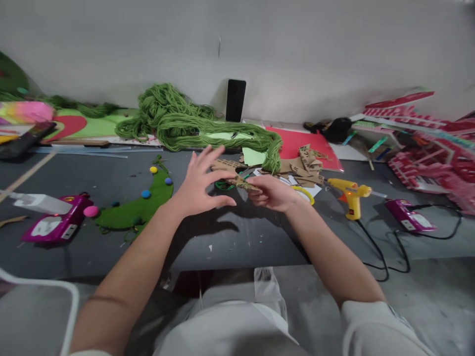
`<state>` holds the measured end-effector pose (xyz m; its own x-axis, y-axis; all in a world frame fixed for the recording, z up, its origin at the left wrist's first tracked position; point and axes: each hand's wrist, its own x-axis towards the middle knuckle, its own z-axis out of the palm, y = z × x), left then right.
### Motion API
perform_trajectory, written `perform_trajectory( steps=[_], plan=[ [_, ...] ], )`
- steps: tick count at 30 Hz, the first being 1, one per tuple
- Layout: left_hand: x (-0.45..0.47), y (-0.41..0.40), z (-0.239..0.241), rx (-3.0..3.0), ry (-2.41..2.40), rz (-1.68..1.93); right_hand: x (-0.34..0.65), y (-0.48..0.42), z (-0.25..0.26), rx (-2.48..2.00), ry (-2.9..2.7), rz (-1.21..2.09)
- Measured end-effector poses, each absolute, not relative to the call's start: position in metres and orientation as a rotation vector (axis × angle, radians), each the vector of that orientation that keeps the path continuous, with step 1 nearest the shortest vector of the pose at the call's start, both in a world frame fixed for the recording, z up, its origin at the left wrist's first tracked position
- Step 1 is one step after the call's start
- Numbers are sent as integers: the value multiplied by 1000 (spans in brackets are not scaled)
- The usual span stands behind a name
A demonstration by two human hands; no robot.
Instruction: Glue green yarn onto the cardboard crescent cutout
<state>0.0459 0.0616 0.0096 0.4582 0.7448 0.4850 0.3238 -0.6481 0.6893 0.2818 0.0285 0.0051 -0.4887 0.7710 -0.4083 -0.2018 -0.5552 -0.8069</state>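
Between the fingers and thumb of my right hand (272, 192) is a small piece of brown cardboard (245, 185) with green bits along its edge. My left hand (202, 183) is spread just left of that piece, its thumb and fingers apart; I see nothing held in it. Beneath and behind the hands lie green-handled scissors (224, 185), partly hidden, and a larger printed cardboard scrap (227, 165). To the left of my left hand rests a green felt crescent (148, 207) dotted with coloured pompoms.
A yellow glue gun (351, 192) with a black cord lies to the right, near a purple power box (410, 216). Another purple box (59, 220) stands left. Green yarn (174, 118) is heaped at the back, beside a phone (236, 100) leaning on the wall.
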Motion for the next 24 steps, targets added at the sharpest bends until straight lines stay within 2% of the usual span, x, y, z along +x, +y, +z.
perform_trajectory(
  steps=[5,14,24],
  plan=[
    [49,67,30,2353,701,981,285,32,28,-996,-1050,2086],
    [50,80,68,2416,749,932,295,58,84,-1174,-1776,1560],
    [63,104,87,2327,1001,1163,291,77,94,-975,-1464,1588]
  ],
)
